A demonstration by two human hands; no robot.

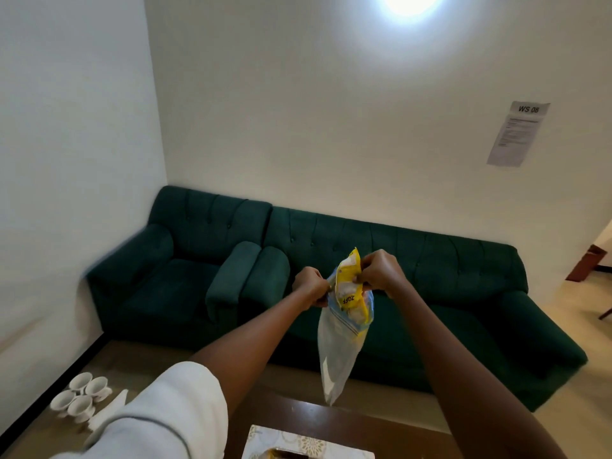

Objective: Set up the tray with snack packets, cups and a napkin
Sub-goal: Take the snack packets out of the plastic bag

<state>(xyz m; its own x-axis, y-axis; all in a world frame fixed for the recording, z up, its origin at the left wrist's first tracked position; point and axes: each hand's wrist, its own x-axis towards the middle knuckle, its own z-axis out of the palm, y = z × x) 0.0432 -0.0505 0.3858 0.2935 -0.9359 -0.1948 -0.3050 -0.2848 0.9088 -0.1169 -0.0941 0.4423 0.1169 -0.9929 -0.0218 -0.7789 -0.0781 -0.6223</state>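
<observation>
A clear zip bag (337,352) hangs in the air above the dark wooden table (331,422). My left hand (309,284) pinches the bag's left rim. My right hand (381,271) grips a yellow snack packet (347,286) that sticks halfway out of the bag's mouth. On the floor at lower left stand several white cups (81,394), with a white napkin (111,410) lying beside them. A patterned white tray (291,440) shows at the bottom edge on the table, partly cut off.
A dark green armchair (185,266) and a matching sofa (430,293) line the far wall behind the table. A paper sheet marked WS 08 (516,134) hangs on the wall. A doorway opens at the far right.
</observation>
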